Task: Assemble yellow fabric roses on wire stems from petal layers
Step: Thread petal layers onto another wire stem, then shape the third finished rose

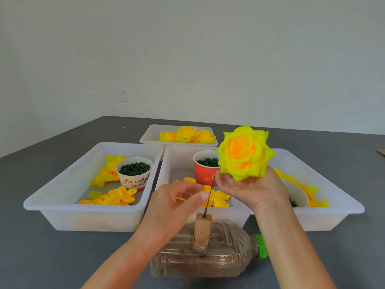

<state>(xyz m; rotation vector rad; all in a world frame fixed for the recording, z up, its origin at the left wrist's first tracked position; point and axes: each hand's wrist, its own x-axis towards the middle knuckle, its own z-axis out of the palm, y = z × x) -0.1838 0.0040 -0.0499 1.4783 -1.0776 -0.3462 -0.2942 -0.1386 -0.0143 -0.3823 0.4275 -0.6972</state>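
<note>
My right hand [250,187] holds a finished yellow rose [244,152] from below, fingers curled round its base, bloom tilted toward me. A thin dark wire stem [210,195] rises from a wooden block [203,228] set in a plastic bottle [208,255] lying on its side. The wire's top ends by my right fingertips, just under the rose. My left hand [177,199] hovers beside the wire with loosely curled fingers, the thumb tip against it. Loose yellow petal layers [116,197] lie in the trays.
Three white trays [68,207] stand side by side. A fourth tray [150,132] behind them holds finished roses [187,134]. A white cup [134,172] and a red cup [205,172] contain green parts. Another white cup [298,195] sits behind my right wrist.
</note>
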